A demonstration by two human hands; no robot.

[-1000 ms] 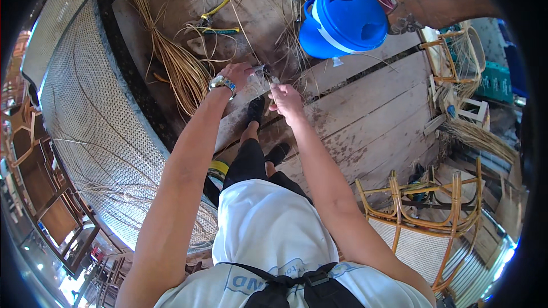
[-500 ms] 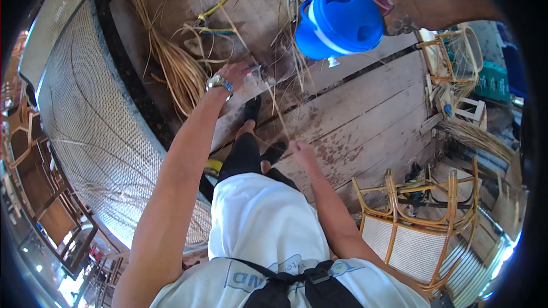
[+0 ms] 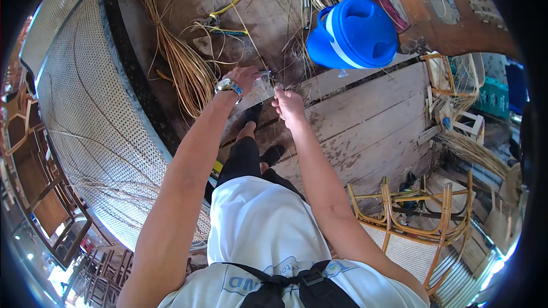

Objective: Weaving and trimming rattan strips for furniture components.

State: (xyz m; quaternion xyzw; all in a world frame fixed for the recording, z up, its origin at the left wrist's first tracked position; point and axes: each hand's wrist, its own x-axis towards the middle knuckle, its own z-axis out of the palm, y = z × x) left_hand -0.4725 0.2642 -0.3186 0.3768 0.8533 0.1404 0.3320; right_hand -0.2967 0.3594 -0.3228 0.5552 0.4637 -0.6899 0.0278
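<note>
My left hand (image 3: 244,78), with a metal watch on its wrist, is closed around a small metal tool (image 3: 266,73) whose kind I cannot make out. Close by on its right, my right hand (image 3: 288,104) pinches a thin cane strip (image 3: 249,33) that runs past the tool toward the far edge. A translucent piece of material (image 3: 257,94) lies under the left hand. Just beyond it, a long bundle of cane strands (image 3: 182,71) rests on the wooden floor. Yellow- and green-handled pliers (image 3: 220,20) lie past the bundle.
A large woven cane panel (image 3: 94,120) with a dark frame curves along my left. The blue water jug (image 3: 357,31) stands at the far right of my hands. A cane chair (image 3: 408,239) lies to the right, and a wooden furniture piece (image 3: 445,34) extends across the far right.
My right hand has moved up and away from me, along the strip, to right beside my left hand. The left hand has shifted slightly right. The view has tilted a little.
</note>
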